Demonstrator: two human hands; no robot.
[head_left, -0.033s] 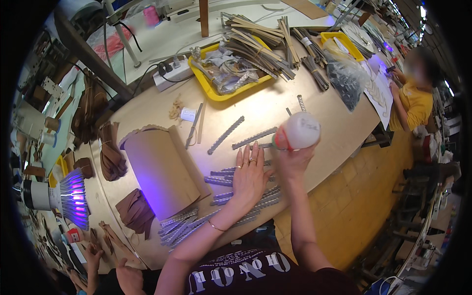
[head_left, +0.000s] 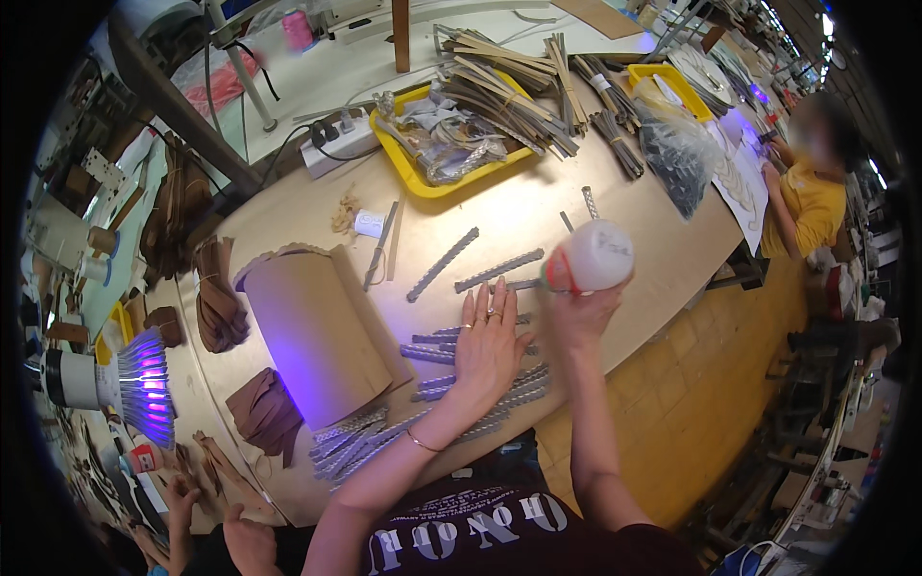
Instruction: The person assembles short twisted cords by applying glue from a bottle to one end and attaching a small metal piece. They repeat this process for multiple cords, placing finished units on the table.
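Note:
My right hand [head_left: 588, 319] is wrapped round a white plastic bottle [head_left: 601, 255] with a red band, its rounded end tipped toward me. Flat on the table lies my left hand [head_left: 490, 344], fingers stretched out, its fingertips at one end of a short grey braided strip [head_left: 523, 284]. Beyond it are two more loose pieces, a braided strip [head_left: 499, 270] and a darker braided strip [head_left: 443, 264]. Under and beside my left palm and forearm is a heap of grey braided strips [head_left: 360, 444], partly hidden by the arm. The bottle's tip is hidden.
A curved brown board [head_left: 312, 336] stands left of my hands. Farther back are a yellow tray [head_left: 437, 182] of bagged parts, bundled strips [head_left: 504, 91] and a power strip [head_left: 338, 146]. A lamp [head_left: 139, 384] glows purple at left. Another person [head_left: 812, 206] works at far right; other hands [head_left: 250, 542] show lower left.
My right hand has shifted slightly to the right with the bottle. My left hand and the braided strips stay in place.

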